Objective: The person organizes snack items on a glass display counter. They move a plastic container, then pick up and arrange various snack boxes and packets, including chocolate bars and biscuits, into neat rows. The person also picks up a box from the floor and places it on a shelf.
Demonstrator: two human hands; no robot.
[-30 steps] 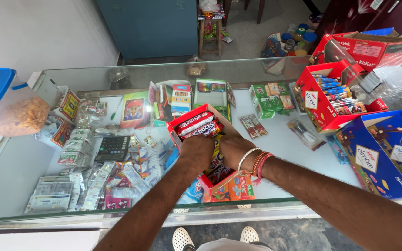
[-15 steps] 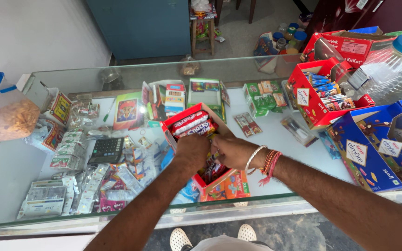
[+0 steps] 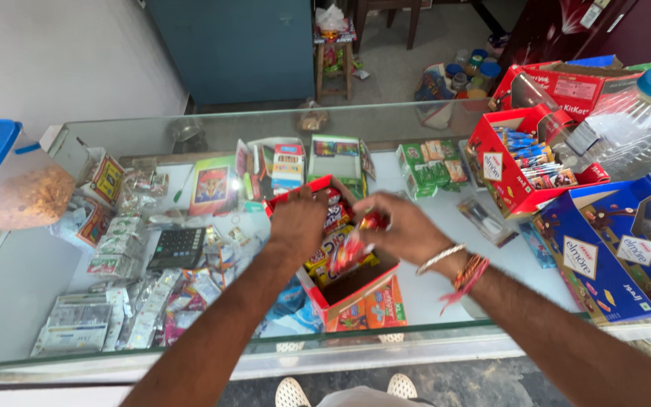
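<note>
A small red and orange cardboard box (image 3: 367,305) of wrapped sweets stands on the glass counter (image 3: 446,290) in front of me. My left hand (image 3: 297,221) reaches into its far end and rests on the packets there. My right hand (image 3: 399,226), with bracelets and red thread at the wrist, pinches a red wrapped sweet (image 3: 348,252) over the box's open middle. Several more wrappers lie packed in the far half of the box, partly hidden under my hands.
A clear jar with a blue lid (image 3: 10,181) stands at the left. A red open display box (image 3: 521,169), a blue box (image 3: 615,249) and a second clear jar (image 3: 642,120) crowd the right. Sachets and a black calculator (image 3: 178,247) lie under the glass.
My hands have shifted from gripping the box's top to working inside it. My right hand now holds a red sweet over the opening. The box sits lower and flatter on the counter.
</note>
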